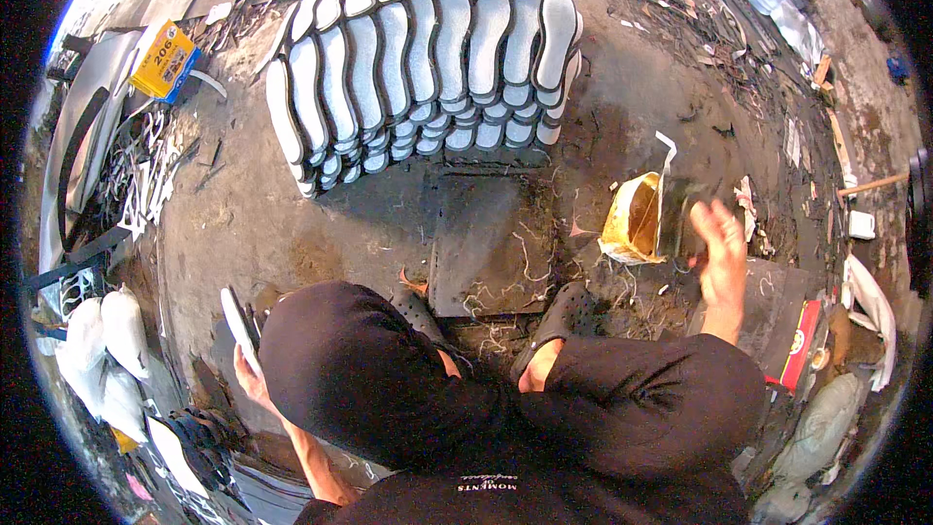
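The shoe sole (240, 331) is gripped on edge in our left hand (251, 379) beside the left knee (326, 355), perhaps sparing its white face, while our right hand (722, 243), whether empty we cannot tell, is near the stained tub (622, 224), likely placed for reach.

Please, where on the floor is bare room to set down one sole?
The floor looks mostly bare between the sole stack and the left knee; another bare patch lies between the stack and the tub. It is crowded along the left edge, with white scraps and a yellow box.
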The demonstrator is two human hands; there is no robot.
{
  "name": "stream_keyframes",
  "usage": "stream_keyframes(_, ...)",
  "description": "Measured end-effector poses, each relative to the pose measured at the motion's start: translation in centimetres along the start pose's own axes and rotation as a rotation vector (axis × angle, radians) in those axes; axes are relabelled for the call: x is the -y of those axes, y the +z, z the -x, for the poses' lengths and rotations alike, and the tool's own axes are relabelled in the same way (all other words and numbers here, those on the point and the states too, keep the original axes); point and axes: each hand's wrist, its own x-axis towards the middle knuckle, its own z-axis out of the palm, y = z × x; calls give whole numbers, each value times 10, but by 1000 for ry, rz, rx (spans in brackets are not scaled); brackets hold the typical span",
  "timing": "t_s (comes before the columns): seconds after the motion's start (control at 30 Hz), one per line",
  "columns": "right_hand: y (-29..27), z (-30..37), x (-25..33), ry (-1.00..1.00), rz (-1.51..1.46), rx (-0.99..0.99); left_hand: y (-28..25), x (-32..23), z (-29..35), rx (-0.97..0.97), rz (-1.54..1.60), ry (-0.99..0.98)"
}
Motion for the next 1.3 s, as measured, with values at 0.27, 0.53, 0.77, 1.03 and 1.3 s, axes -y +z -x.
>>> stream_keyframes(0.27, 100, -20, 78, -340, -132, 236, 283, -134, 60, 591, -232, 528)
stream_keyframes(0.53, 229, 0, -88, -290, 60, 425, 341, -128, 124, 855, -278, 561)
stream_keyframes(0.77, 276, -11, -142, -404, 502, 348, 287, -100, 118, 1004, -308, 477)
stream_keyframes(1.03, 313, -67, -119, -952, 844, 802, 297, -97, 122, 973, -284, 530)
stream_keyframes(1.3, 296, -81, -102, -1149, 777, 935, 283, -111, 117, 1013, -402, 569)
